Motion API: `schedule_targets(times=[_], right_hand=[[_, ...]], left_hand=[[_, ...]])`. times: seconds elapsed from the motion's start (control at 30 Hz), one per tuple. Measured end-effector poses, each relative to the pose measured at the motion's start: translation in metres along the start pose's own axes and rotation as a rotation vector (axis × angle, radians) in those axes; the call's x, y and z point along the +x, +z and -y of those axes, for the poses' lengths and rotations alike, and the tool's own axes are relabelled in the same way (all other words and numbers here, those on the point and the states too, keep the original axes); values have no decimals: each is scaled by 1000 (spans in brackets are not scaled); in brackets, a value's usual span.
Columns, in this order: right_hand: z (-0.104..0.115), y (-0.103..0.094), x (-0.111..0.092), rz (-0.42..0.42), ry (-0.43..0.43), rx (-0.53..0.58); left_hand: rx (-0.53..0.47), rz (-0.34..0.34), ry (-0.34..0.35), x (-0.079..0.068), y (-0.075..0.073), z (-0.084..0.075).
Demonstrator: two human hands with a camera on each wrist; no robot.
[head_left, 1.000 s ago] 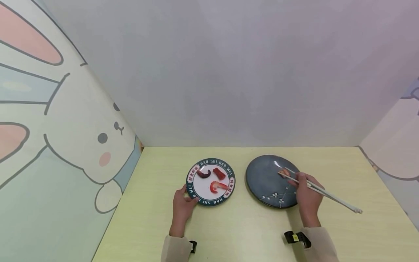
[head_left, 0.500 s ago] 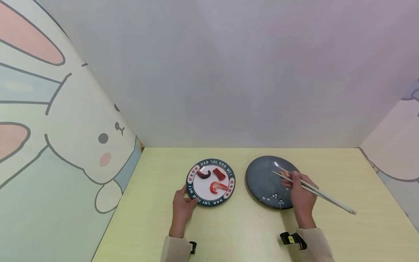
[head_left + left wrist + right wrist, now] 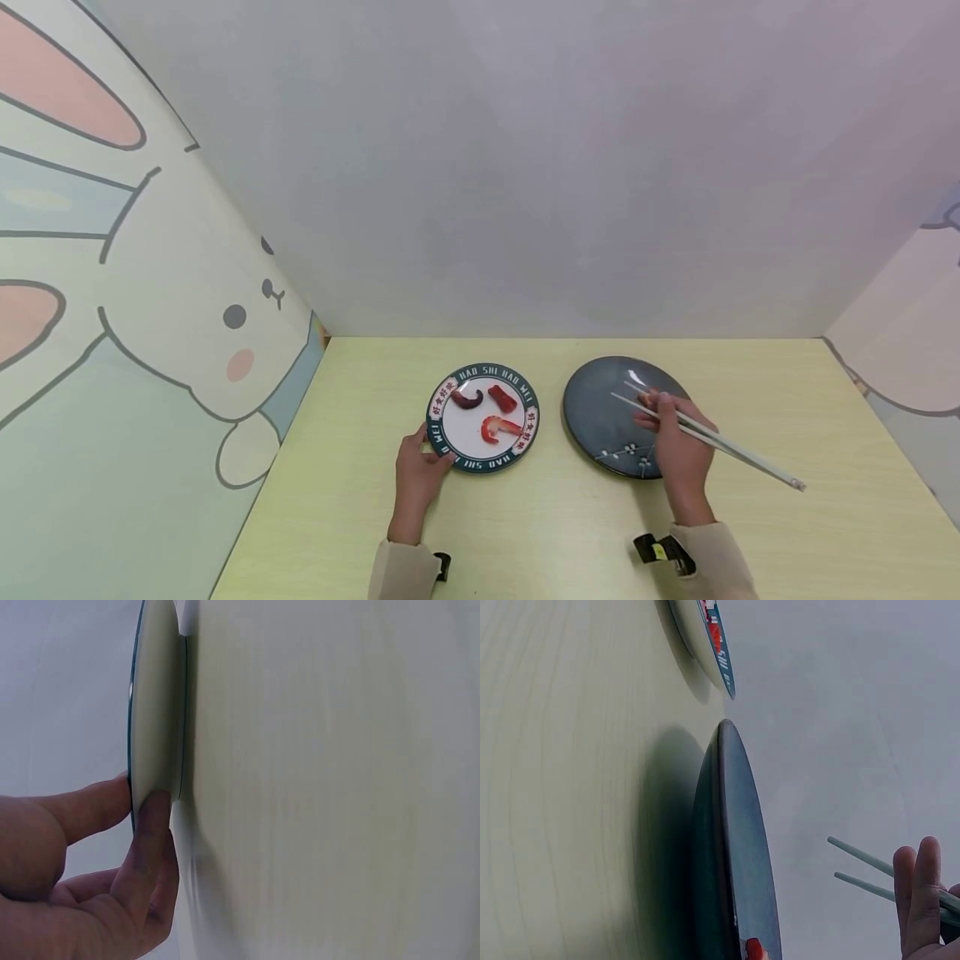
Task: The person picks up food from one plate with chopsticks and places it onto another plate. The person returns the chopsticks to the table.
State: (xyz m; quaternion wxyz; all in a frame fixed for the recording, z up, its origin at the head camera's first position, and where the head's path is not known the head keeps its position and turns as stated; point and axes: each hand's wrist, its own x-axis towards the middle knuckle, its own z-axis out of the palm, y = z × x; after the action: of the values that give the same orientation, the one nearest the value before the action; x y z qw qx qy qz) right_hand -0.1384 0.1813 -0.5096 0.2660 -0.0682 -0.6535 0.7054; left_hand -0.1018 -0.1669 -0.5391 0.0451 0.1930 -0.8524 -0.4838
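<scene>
My left hand [image 3: 422, 477] pinches the near left rim of a small white plate [image 3: 463, 429] with a green lettered border. The left wrist view has the thumb above the rim and fingers beneath. On that plate lie a shrimp [image 3: 491, 429], a red piece of food [image 3: 502, 398] and a dark curled piece [image 3: 468, 401] like a tentacle. My right hand [image 3: 684, 450] holds pale chopsticks [image 3: 765, 467] over a dark blue-grey plate [image 3: 596, 412]. Their tips stand apart with nothing between them. A small orange-red food piece [image 3: 646, 399] lies on the dark plate, partly covered by the chopsticks and hand.
Both plates stand on a pale yellow table [image 3: 555, 533], with a gap between them. A grey wall [image 3: 570, 208] rises behind the table's back edge. A side wall with a rabbit drawing [image 3: 187, 333] stands at the left.
My right hand and the chopsticks have moved left over the dark plate. The chopstick tips have come away from the food piece, which stays on the plate. The left hand is still.
</scene>
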Motion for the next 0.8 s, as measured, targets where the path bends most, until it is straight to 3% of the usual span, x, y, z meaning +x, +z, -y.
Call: schedule_targets(times=[0.17,0.43,0.8], right_hand=[[0,5,-4,15,12,-29],[0,15,-10,41,-3,43],[-2,25,-18,101,12,-4]], left_hand=[[-7,6,-1,0,0,0],[-14,10,0,0,-1,0],[-18,6,5,0,-1,0]])
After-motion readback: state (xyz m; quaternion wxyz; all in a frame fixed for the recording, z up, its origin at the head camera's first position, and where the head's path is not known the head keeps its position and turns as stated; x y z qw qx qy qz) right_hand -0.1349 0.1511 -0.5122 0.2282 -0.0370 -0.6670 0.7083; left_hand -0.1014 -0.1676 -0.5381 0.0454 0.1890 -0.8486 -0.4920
